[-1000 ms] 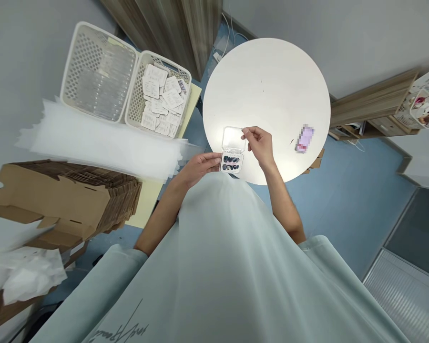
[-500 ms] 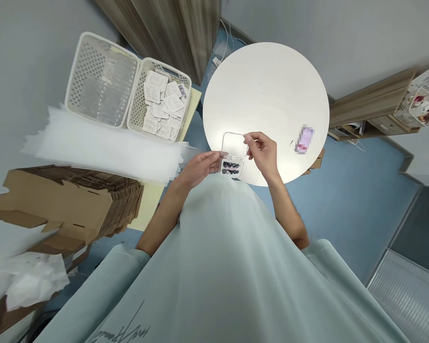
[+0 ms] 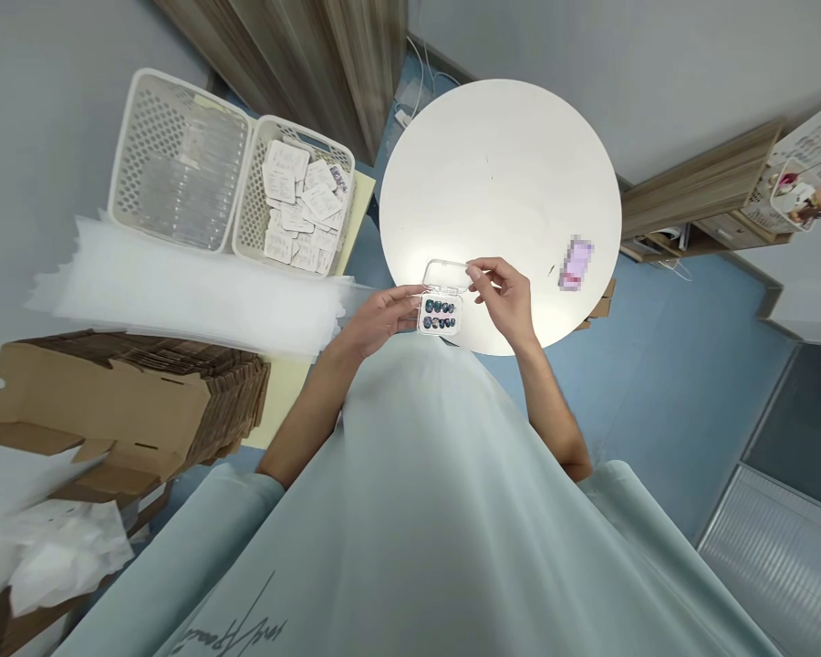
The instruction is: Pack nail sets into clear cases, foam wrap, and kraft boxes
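A small clear plastic case [image 3: 440, 329] with its hinged lid [image 3: 444, 275] raised is held over the near edge of the round white table. Inside lie two rows of dark, glossy press-on nails [image 3: 440, 315]. My left hand [image 3: 381, 319] grips the case by its left side, thumb and fingers around the edge. At the lid's upper right corner, my right hand [image 3: 504, 297] pinches the rim between thumb and fingertips.
The round white table [image 3: 499, 173] carries a pixelated purple item [image 3: 576, 264] at right. To the left are a basket of clear cases [image 3: 127, 173], a basket of white cards [image 3: 246, 214], white sheeting [image 3: 198, 292] and stacked flattened cardboard boxes [image 3: 109, 401].
The lid has tilted and now looks lower, and the case faces me more, showing the nails' blue-green shine. Both hands keep their hold. The whole view has shifted slightly.
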A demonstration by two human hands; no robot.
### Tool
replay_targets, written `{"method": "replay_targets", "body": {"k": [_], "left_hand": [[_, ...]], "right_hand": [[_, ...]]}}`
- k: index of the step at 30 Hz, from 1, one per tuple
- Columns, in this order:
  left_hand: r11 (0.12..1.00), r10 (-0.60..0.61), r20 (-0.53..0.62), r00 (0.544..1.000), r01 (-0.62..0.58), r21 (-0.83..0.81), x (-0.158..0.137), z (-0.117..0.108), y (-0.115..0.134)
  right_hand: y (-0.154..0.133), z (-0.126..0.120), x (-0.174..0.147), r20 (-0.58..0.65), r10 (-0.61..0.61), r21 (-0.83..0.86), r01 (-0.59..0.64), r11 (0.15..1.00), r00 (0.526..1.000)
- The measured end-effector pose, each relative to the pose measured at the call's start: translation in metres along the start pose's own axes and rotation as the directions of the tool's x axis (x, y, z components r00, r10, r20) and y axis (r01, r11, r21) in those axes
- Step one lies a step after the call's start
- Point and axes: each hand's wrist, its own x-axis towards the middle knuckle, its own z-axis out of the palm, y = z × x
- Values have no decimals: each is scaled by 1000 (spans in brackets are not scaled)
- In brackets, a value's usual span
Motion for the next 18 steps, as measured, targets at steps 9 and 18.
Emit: {"method": "replay_targets", "body": {"k": [9, 18], "left_hand": [[997, 62, 8, 998, -61, -44, 0, -1, 9], [997, 69, -24, 997, -68, 25, 0, -1, 15]], "right_hand": [[4, -6, -36, 185, -101, -33, 109, 993, 977], [15, 1, -40, 193, -41, -41, 50, 998, 980]]}}
